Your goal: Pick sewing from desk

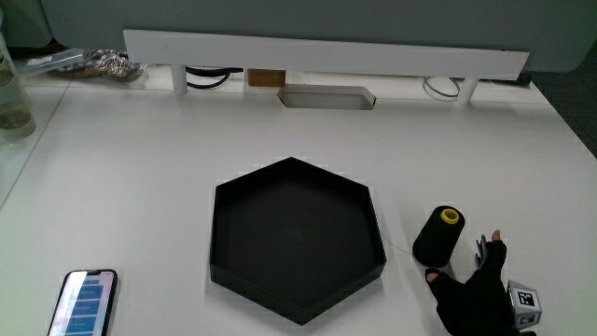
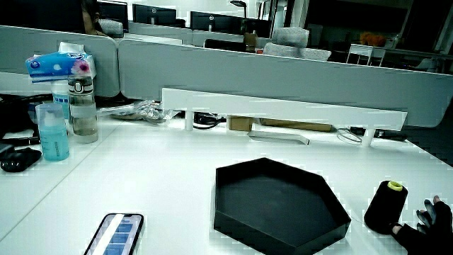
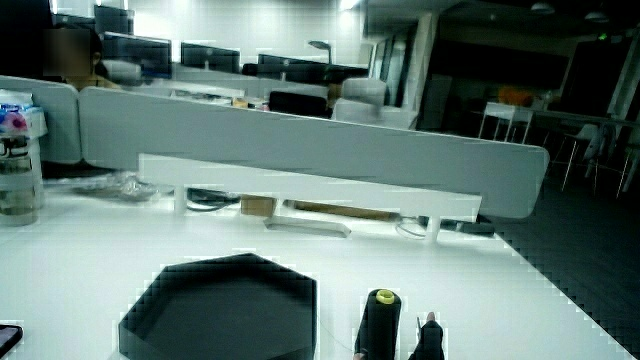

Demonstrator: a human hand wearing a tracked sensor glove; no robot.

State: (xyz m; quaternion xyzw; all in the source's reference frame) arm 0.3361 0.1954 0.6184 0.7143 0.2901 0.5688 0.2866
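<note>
Sewing thread is the target, but taking things by size — the white surface is carrying a black hexagonal tray, sitting empty, and a phone is lying at the edge nearest the person. Beside the tray the black spool of sewing thread with its yellow core is standing upright on the surface, not lifted. The hands — one gloved hand — is resting just beside the spool, nearer the person, fingers spread and holding nothing, thumb nearly touching the spool's base. Judging by this, the pick is only beginning: closing around the spool and lifting are both remaining
</note>
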